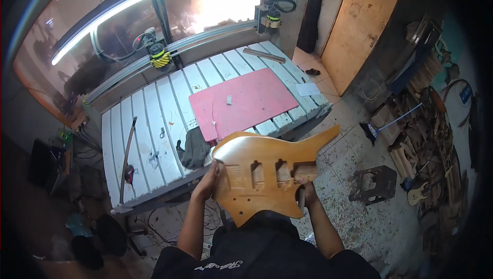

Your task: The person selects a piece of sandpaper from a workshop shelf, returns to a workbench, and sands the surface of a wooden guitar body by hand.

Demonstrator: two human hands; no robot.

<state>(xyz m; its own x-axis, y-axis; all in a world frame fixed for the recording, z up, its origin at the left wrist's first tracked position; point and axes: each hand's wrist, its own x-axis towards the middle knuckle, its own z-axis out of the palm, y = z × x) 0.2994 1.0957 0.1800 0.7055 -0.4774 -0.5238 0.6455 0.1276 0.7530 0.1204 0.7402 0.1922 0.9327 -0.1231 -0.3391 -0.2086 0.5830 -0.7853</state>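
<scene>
And here the guitar body (pixel 269 170) hides the fingertips of the left grip (pixel 207 182), and the right grip (pixel 308 193) is partly behind it too! It also blocks some of the near edge of the table (pixel 154 112). Down below, the frame cuts off the black shirt (pixel 257 253); up top, glare whites out the view behind the machine (pixel 160 57). That grey scrap (pixel 229 100)? Too small to identify!

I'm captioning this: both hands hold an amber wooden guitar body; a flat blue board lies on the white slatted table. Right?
Not blue: the head view shows a flat pink board on that white slatted table. The left hand and right hand hold the amber wooden guitar body.
</scene>
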